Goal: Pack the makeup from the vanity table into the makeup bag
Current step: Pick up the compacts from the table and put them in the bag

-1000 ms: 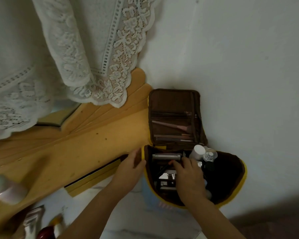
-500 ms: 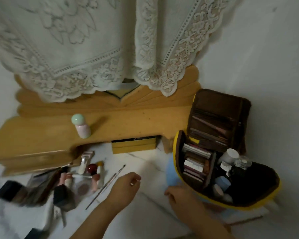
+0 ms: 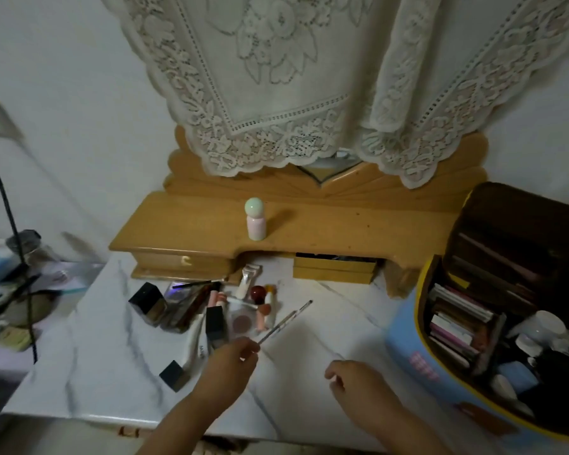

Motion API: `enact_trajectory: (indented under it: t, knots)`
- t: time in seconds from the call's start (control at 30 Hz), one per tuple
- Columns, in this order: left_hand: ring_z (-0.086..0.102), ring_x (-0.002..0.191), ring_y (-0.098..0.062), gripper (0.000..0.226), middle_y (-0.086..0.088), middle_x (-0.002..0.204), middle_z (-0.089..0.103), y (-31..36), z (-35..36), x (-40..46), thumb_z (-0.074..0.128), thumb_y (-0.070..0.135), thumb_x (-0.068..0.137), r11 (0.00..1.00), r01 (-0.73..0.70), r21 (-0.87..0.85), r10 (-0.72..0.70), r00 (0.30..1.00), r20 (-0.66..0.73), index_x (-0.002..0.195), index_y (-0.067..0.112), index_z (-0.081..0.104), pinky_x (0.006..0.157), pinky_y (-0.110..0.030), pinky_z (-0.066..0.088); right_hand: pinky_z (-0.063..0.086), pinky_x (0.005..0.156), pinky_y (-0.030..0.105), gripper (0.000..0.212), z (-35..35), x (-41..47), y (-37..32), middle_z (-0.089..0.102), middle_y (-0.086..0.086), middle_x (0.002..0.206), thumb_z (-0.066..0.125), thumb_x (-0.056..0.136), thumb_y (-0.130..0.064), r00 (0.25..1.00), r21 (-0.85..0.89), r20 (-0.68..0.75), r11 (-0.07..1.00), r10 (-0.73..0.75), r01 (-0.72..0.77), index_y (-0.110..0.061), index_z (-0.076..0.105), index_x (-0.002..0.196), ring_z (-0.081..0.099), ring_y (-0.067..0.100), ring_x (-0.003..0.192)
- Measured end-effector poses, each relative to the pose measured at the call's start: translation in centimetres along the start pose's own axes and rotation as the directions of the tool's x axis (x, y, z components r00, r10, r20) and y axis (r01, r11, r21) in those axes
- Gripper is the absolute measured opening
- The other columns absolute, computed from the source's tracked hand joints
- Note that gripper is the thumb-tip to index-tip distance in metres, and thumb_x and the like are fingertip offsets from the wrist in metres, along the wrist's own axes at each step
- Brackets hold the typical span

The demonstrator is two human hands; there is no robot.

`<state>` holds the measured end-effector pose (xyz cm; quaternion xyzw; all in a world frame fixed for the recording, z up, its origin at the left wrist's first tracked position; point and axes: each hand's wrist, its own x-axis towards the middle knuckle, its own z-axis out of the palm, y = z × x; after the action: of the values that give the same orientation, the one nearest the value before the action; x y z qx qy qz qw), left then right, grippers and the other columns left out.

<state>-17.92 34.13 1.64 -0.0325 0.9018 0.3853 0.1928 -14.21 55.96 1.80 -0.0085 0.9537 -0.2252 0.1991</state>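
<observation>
A: Where are the hands?

B: The left hand (image 3: pixel 234 359) is low over the white marbled worktop (image 3: pixel 326 323), its fingertips pinching the near end of a thin brush (image 3: pixel 284 320). The brush slants up and right, its far tip pointing toward the wooden shelf (image 3: pixel 309 224). The right hand (image 3: pixel 352 380) is beside it, fingers loosely curled, holding nothing.

A: And the makeup?

B: Mostly in a heap just left of the brush: a black-capped square bottle (image 3: pixel 148 303), a second black-capped bottle (image 3: pixel 216 326), a round blush pan (image 3: pixel 242 322), a dark red round cap (image 3: pixel 258 293), some pale tubes (image 3: pixel 245 280), and a small black cube (image 3: pixel 174 376) nearer the worktop edge. A pink bottle (image 3: pixel 255 220) with a mint round cap stands upright on the shelf, well apart from the heap.

A: The bag?

B: The bag (image 3: pixel 414 349) is at the right, blue outside with yellow trim, lid thrown back. Flat palettes stand on edge in its left compartment; white-capped jars (image 3: pixel 542 326) fill the right one.

A: Any writing?

B: Pink lettering on the bag's blue side, too blurred to read. A white tube under the bottles carries print starting with what looks like "M"; the rest I cannot tell.
</observation>
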Motion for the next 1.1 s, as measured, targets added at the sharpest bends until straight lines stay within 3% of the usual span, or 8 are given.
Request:
enact_trajectory:
  t: [0.1,0.2,0.33,0.47,0.57,0.7,0.93,1.1]
  knots:
    - [0.061,0.088,-0.013,0.015,0.005,0.093,0.063,-1.9,-2.5,-0.2,0.048,0.015,0.093,0.999,0.029,-0.042,-0.031,0.999,-0.035,0.092,0.028,0.054,0.08,-0.023,0.048,0.041,0.091,0.024,0.029,0.5,1.6,-3.0,0.061,0.001,0.118,0.043,0.095,-0.023,1.0,-0.002,0.008,1.0,-0.009,0.009,-0.024,0.057,0.12,0.055,0.017,0.11]
    - [0.061,0.075,-0.014,0.022,0.007,0.083,0.064,-4.4,-5.7,0.2,0.049,0.013,0.092,0.999,0.028,-0.038,-0.031,0.997,-0.077,0.08,0.03,0.055,0.068,-0.026,0.05,0.042,0.088,0.024,0.03,1.5,3.5,-6.6,0.06,0.001,0.12,0.042,0.096,-0.023,1.0,0.027,0.029,1.0,0.005,-0.006,-0.023,0.054,0.123,0.055,0.017,0.109]
    - [0.064,0.086,-0.019,0.019,-0.003,0.096,0.069,-8.0,-10.8,1.4,0.051,0.01,0.089,0.997,0.062,-0.051,-0.07,0.983,-0.168,0.097,0.02,0.066,0.08,-0.031,0.052,0.044,0.092,0.027,0.036,3.0,6.1,-12.6,0.054,0.002,0.127,0.046,0.095,-0.024,1.0,0.103,0.001,0.994,0.022,-0.022,-0.024,0.044,0.131,0.053,0.019,0.113]
    - [0.056,0.08,-0.022,0.013,-0.009,0.099,0.064,-10.7,-15.1,3.5,0.056,0.01,0.087,0.997,0.075,-0.014,-0.076,0.934,-0.348,0.098,0.017,0.057,0.071,-0.028,0.044,0.04,0.102,0.033,0.061,4.4,8.4,-17.7,0.035,-0.001,0.146,0.057,0.089,-0.028,0.993,0.2,-0.1,0.979,0.054,-0.033,-0.029,0.025,0.141,0.041,0.02,0.13]
    - [0.056,0.097,-0.028,0.048,-0.016,0.12,0.051,-12.0,-16.5,5.3,0.07,0.017,0.079,0.998,0.067,-0.009,-0.065,0.909,-0.411,0.12,0.006,0.048,0.081,-0.036,0.047,0.029,0.108,0.033,0.075,5.5,9.8,-19.8,0.026,0.002,0.149,0.058,0.087,-0.036,0.985,0.196,-0.154,0.98,0.075,-0.044,-0.032,0.014,0.147,0.026,0.022,0.137]
    - [0.052,0.115,-0.035,0.075,-0.019,0.131,0.045,-12.5,-16.4,8.0,0.078,0.023,0.072,0.998,0.063,0.026,-0.052,0.953,-0.298,0.133,0.003,0.039,0.093,-0.041,0.045,0.032,0.103,0.03,0.068,7.2,11.2,-21.2,0.028,0.003,0.146,0.054,0.09,-0.034,0.976,0.181,-0.148,0.975,0.159,-0.131,-0.032,0.016,0.147,0.03,0.023,0.133]
    - [0.062,0.091,-0.033,0.021,-0.008,0.088,0.063,-13.1,-16.7,9.7,0.065,0.017,0.082,1.0,0.012,-0.012,-0.015,0.974,-0.227,0.1,0.01,0.056,0.071,-0.03,0.042,0.038,0.09,0.026,0.033,7.2,11.0,-21.0,0.05,0.005,0.124,0.045,0.093,-0.016,0.924,0.186,-0.322,0.971,0.207,-0.152,-0.017,0.049,0.126,0.044,0.02,0.116]
    - [0.054,0.071,-0.023,0.029,-0.005,0.082,0.06,-9.7,-18.9,8.0,0.07,0.02,0.08,0.98,-0.201,-0.01,0.186,0.922,-0.341,0.098,0.017,0.047,0.059,-0.027,0.038,0.045,0.09,0.025,0.046,5.8,8.6,-20.2,0.055,0.001,0.121,0.056,0.084,-0.01,0.904,0.41,-0.34,0.906,0.26,-0.106,-0.022,0.05,0.127,0.052,0.016,0.112]
